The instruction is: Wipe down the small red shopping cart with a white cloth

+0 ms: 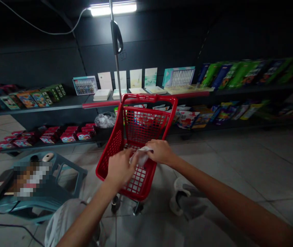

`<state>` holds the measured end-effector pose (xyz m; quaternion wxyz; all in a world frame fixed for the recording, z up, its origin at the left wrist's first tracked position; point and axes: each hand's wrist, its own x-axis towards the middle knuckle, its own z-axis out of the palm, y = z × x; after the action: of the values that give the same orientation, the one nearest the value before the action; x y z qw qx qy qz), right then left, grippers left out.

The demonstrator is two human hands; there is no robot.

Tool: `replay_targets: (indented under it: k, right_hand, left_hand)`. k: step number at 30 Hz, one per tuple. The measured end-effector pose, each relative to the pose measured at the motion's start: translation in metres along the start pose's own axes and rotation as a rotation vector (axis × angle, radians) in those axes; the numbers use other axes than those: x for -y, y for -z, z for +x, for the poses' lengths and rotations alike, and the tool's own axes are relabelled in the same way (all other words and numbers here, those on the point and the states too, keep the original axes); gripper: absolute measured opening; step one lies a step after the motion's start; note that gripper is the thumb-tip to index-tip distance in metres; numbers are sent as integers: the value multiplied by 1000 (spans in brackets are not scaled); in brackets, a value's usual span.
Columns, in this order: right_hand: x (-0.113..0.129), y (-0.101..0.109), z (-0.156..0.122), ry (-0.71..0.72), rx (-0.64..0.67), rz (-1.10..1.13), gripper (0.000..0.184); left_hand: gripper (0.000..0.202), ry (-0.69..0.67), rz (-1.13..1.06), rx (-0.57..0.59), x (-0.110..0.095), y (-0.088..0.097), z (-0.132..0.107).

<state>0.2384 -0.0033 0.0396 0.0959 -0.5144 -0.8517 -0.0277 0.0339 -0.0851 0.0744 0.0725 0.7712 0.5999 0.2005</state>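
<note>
A red plastic shopping cart [112, 151] with lattice walls stands right in front of me. Over its basket, both hands have hold of a thin, crumpled white piece [142, 158]; whether it is tissue or plastic film I cannot make out. My right hand [160, 151] is closed on its right end. On the other side, my left hand [121, 167] has thumb and fingers bent against it, with some fingertips hidden. White grid openings show in the basket floor beneath my hands.
Behind the cart, shelves carry notebooks [135, 79], green snack bags [241, 73] and boxes [28, 99]. A metal pole [118, 65] rises beside the cart's left side. To my left stands a blue-grey plastic stool [66, 161] with things on top and a cable near it.
</note>
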Motion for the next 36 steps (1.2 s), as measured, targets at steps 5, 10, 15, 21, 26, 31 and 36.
replay_targets:
  k: [5, 10, 15, 21, 26, 31, 36]
  right_hand:
    - [18, -6, 2, -4, -191, 111, 15]
    - [16, -25, 10, 181, -337, 271, 18]
    - [-8, -36, 13, 392, -450, 382, 16]
    - [-55, -24, 16, 135, -692, 289, 33]
    - [-84, -38, 24, -262, -876, 340, 43]
    - [-59, -93, 31, -525, -796, 645, 50]
    - [56, -123, 6, -225, -661, 810, 54]
  left_hand:
    - [45, -11, 142, 270, -43, -40, -33]
    - [35, -48, 117, 252, -9, -61, -21]
    - [37, -72, 14, 183, 29, -53, -8]
    - [33, -156, -34, 166, 55, -38, 2]
    - [47, -185, -60, 148, 72, -34, 14]
    - [56, -179, -91, 153, 88, -33, 25]
    - [59, -160, -147, 164, 96, -29, 26]
